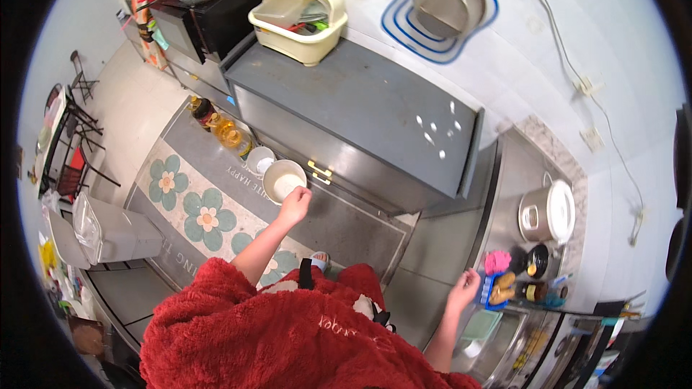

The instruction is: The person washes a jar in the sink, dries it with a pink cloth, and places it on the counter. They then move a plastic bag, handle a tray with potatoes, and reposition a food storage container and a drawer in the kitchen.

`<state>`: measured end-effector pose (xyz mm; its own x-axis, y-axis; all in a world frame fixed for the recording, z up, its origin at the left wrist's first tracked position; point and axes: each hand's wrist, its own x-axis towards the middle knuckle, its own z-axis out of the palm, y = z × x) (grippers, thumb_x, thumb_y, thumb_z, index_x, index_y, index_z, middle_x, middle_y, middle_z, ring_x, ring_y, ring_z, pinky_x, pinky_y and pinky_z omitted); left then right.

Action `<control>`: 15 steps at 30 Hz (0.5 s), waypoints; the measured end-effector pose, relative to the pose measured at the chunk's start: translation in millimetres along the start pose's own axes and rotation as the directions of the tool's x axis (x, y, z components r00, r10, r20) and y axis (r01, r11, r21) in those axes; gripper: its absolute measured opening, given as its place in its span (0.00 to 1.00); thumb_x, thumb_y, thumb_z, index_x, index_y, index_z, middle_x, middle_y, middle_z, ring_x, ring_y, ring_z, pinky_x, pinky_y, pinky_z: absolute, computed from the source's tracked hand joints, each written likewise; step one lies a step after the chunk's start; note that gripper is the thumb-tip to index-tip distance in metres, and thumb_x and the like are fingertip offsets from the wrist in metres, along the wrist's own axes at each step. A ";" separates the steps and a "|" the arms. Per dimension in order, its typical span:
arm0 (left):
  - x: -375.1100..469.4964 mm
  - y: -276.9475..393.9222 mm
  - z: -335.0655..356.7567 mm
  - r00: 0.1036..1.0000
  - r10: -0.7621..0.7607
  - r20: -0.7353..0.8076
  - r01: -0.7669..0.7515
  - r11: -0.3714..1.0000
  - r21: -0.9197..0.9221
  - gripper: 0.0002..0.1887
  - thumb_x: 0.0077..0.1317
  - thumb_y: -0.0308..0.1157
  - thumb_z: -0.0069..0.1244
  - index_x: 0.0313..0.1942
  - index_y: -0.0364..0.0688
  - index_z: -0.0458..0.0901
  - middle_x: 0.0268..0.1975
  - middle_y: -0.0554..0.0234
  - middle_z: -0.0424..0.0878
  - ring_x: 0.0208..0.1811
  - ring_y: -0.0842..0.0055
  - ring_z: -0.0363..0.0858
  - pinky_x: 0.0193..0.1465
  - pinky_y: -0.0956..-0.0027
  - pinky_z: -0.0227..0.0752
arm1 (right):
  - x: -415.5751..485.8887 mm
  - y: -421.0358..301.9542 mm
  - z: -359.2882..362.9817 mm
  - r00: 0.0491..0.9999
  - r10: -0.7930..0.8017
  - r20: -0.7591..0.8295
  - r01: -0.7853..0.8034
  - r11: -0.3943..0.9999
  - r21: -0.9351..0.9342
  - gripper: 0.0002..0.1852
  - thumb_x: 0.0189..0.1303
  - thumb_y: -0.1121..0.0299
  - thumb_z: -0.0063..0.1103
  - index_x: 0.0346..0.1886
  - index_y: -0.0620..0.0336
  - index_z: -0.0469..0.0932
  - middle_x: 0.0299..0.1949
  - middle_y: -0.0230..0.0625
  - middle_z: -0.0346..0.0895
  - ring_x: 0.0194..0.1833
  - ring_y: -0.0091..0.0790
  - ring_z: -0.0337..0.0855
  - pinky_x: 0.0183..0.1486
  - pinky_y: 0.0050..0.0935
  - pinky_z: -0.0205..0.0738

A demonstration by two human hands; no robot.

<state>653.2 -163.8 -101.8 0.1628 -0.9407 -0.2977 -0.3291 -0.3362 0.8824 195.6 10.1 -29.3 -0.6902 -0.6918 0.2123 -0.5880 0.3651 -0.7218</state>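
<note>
My left hand (296,206) is in front of me with its fingers curled. In the picture it overlaps the rim of a round white tub (270,183) with white contents; I cannot tell whether it touches the tub or holds something small. A smaller white container (260,160) stands beside the tub on the floor mat. To the right, my right hand (463,290) is raised near the sink side, fingers loosely bent, with nothing seen in it. Close to it in view is a blue basket (493,292) with brown tubers (503,289).
Bottles of oil (224,127) and a dark bottle (201,111) line the cabinet's foot. Small white pieces (428,138) lie on the grey worktop (346,102). A cream dish bin (300,38) stands there. A rice cooker (540,216), sink (505,343) and bin (124,235) surround me.
</note>
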 end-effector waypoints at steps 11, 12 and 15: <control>68.9 -2.0 -92.3 0.953 -0.153 -0.261 0.072 0.953 -0.293 0.15 0.67 0.38 0.41 0.38 0.34 0.76 0.32 0.57 0.82 0.33 0.75 0.79 0.38 0.71 0.73 | 78.4 -216.0 268.8 0.792 -0.321 0.519 0.111 0.912 0.396 0.08 0.61 0.73 0.52 0.41 0.64 0.75 0.35 0.36 0.76 0.36 0.27 0.76 0.42 0.25 0.71; 79.2 2.7 -102.1 0.942 -0.166 -0.291 0.076 0.952 -0.296 0.15 0.67 0.38 0.41 0.38 0.33 0.76 0.32 0.56 0.82 0.33 0.75 0.79 0.39 0.71 0.73 | 86.8 -229.3 288.6 0.761 -0.318 0.565 0.056 0.900 0.432 0.08 0.61 0.73 0.52 0.41 0.64 0.75 0.35 0.37 0.77 0.36 0.29 0.76 0.42 0.26 0.71; 110.7 28.0 -125.2 0.911 -0.164 -0.378 0.066 0.964 -0.259 0.16 0.67 0.39 0.40 0.38 0.33 0.77 0.32 0.56 0.82 0.33 0.74 0.79 0.39 0.71 0.73 | 109.3 -265.1 341.7 0.674 -0.304 0.674 -0.023 0.903 0.430 0.08 0.61 0.72 0.52 0.41 0.64 0.75 0.33 0.35 0.77 0.35 0.26 0.76 0.41 0.25 0.71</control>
<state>778.4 -271.7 -64.4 0.5538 -0.7847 -0.2785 -0.0654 -0.3744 0.9250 420.2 -375.2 -39.9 -0.0022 -0.9967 -0.0817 -0.3340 0.0777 -0.9394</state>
